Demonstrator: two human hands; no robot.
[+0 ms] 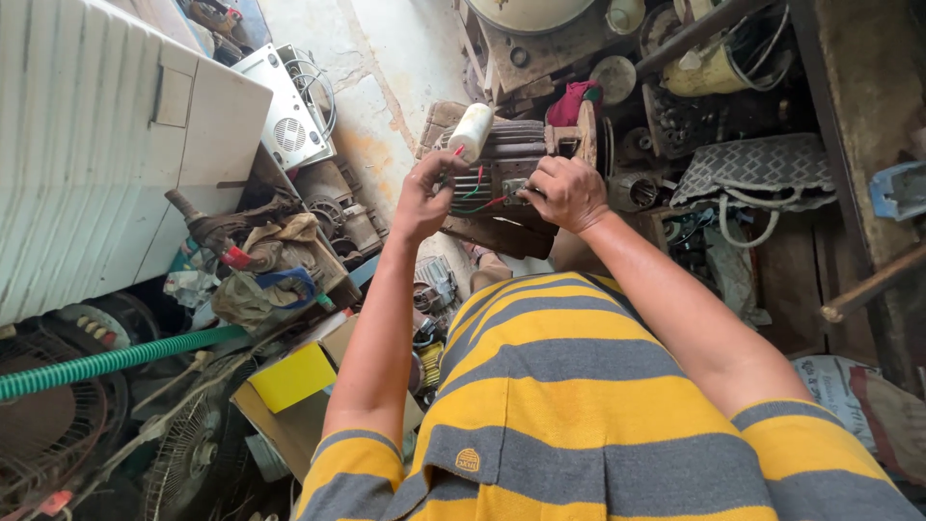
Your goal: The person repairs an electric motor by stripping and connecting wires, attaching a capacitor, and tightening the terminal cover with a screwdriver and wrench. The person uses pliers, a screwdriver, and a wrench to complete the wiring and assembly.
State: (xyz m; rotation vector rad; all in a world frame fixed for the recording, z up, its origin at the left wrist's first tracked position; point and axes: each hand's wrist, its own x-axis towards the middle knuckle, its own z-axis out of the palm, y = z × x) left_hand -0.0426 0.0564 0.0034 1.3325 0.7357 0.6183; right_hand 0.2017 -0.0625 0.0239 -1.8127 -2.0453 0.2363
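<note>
From the head camera, the left hand pinches wires just under the white cylindrical capacitor, whose long axis tilts up and far; the right hand, fingers curled, presses on the ribbed motor just right of it

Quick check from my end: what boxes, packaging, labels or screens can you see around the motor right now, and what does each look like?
Cardboard box: lower left on the floor, open brown flaps, yellow panel on top.
Printed sack: lower right, pale, crumpled, dark print.
Small logo patch: shirt hem, yellow on a grey stripe.
No screens in view.
</note>
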